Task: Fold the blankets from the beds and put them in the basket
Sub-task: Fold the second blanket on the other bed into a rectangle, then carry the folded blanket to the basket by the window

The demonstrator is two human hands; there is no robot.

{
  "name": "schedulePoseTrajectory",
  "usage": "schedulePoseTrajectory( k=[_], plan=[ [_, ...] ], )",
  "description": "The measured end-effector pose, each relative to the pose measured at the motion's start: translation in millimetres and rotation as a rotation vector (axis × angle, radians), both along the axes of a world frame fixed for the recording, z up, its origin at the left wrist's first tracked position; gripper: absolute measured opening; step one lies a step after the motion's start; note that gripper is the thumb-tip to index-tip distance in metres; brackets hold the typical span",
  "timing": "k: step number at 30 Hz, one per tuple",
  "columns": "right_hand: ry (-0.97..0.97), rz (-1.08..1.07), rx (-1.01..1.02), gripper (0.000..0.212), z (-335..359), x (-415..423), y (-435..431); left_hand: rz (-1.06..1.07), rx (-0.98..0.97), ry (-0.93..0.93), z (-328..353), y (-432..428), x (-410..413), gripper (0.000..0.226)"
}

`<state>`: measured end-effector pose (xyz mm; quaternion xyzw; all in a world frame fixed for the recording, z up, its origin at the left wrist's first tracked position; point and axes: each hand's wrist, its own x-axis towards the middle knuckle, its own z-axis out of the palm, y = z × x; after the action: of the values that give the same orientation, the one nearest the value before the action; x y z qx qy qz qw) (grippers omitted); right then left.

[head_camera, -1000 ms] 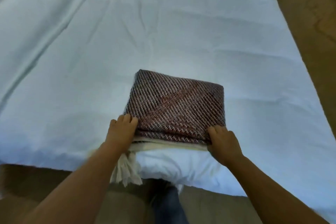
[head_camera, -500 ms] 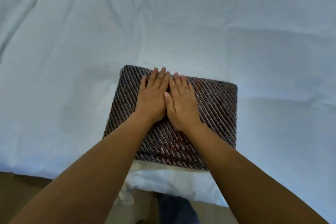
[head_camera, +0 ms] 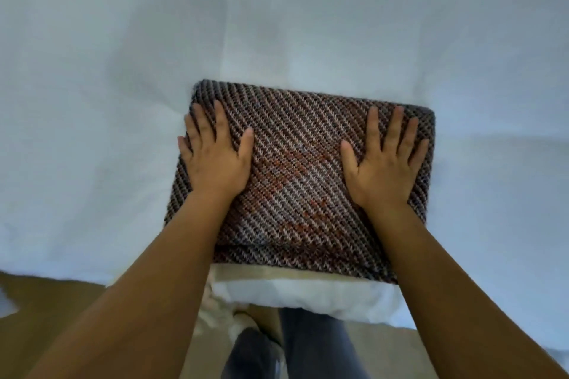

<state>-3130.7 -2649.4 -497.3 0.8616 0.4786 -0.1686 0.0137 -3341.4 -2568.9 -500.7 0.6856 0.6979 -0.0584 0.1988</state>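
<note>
White bed sheet [head_camera: 92, 108] fills most of the view. On it, close to the near edge, lies the blanket [head_camera: 295, 163], a brown-and-rust knit folded into a thick, squared rectangle. The left grip [head_camera: 215, 160] and right grip [head_camera: 385, 163] both lie flat on top of it, one toward each side, with fingers straight and spread, pressing down and holding nothing. A cream fringe [head_camera: 220, 314] hangs from under the blanket's near edge, over the side of the bed and above the tan floor [head_camera: 46, 301]. The folding of this blanket looks finished or nearly so, with only a last flattening in hand. Still to do is lifting the bundle and carrying it to the basket, which is not in view. Whether other blankets wait cannot be told.
</note>
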Motion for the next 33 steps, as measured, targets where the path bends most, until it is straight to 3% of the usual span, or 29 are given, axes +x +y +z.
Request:
schedulePoseTrajectory(
  k=[3, 5, 8, 11, 15, 18, 21, 23, 27, 33],
  plan=[
    [0.096, -0.046, 0.006, 0.069, 18, -26, 2, -0.070, 0.095, -0.045, 18, -16, 0, 0.067],
    [0.147, 0.166, 0.098, 0.065, 25, -64, -15, -0.189, 0.191, -0.107, 24, -56, 2, 0.061],
    [0.086, 0.418, 0.082, 0.061, 17, -83, -55, -0.138, 0.078, -0.089, 16, -113, -9, 0.057],
    [0.026, 0.252, -0.026, 0.066, 4, -44, -90, -0.019, -0.041, -0.048, 4, -124, -20, 0.068],
    [0.035, 0.164, -0.122, 0.073, 12, -13, -106, 0.018, -0.018, -0.122, 11, -113, -16, 0.079],
    [0.191, -0.023, 0.103, 0.081, 19, -5, -89, 0.197, 0.100, -0.272, 25, -84, -30, 0.087],
    [0.409, -0.532, 0.343, 0.100, 26, 5, -68, 0.307, -0.006, -0.403, 35, -47, -50, 0.100],
    [0.516, -0.685, 0.256, 0.100, 26, 9, -60, 0.346, -0.154, -0.503, 38, -27, -56, 0.093],
    [0.649, -0.741, 0.173, 0.076, 42, 12, -57, 0.479, -0.475, -0.667, 50, -11, -62, 0.073],
    [0.411, -0.705, 0.266, 0.057, 105, -15, -101, 0.451, -0.697, -0.837, 91, -27, -61, 0.045]
  ],
)
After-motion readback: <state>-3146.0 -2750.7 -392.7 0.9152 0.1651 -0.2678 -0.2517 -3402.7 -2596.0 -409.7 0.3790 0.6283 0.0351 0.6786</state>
